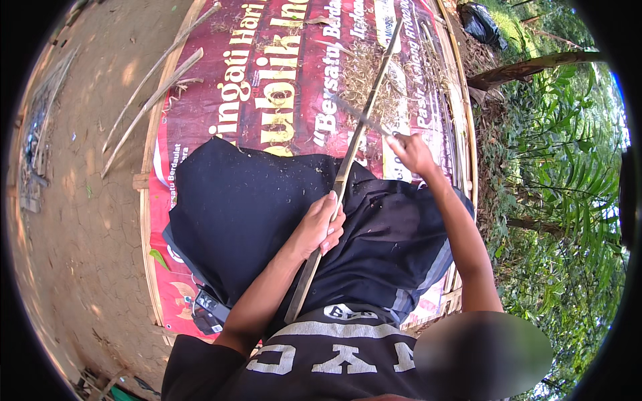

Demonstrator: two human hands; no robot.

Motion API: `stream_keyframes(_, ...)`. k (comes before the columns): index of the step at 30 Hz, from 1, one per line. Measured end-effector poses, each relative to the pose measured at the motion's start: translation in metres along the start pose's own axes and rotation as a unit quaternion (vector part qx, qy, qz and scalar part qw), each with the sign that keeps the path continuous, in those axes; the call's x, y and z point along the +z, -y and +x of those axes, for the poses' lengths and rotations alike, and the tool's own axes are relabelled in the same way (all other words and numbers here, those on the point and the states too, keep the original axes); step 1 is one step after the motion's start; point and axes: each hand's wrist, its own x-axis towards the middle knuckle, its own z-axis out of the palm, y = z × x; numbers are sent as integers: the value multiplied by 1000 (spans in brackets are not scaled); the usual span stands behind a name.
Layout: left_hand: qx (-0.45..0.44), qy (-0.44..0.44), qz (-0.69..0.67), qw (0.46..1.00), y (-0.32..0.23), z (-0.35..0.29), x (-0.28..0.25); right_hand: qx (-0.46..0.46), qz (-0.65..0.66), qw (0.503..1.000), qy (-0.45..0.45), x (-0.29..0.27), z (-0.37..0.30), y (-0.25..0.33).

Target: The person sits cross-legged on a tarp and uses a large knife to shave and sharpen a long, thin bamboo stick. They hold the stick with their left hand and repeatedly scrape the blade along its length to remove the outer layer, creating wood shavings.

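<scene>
A long bamboo strip (348, 167) looks dry, pale and fibrous. The knife blade (361, 117) is dull grey metal. Matt black cloth (254, 207), flecked with shavings, covers the lap. The printed banner (267, 80) beneath is smooth, slightly glossy plastic sheet. The ground (87, 200) is cracked, rough dry earth.

1 head-worn fisheye view looks steeply down from close above the person's lap, facing forward over a red banner (267, 87) spread on a bamboo platform (148, 200). Bare ground (73, 200) curves along the left rim, green plants (568, 187) along the right. Straight edges bow outward.
</scene>
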Motion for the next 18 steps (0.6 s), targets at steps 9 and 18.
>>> stream_keyframes(9, -5, 2, -40, 999, 0, 0, -1, -41, 12, 999, -29, 4, 1, -1)
stream_keyframes(18, -7, -6, 20, 1000, 5, 3, 3, 122, 33, 982, -140, -10, 32, -29)
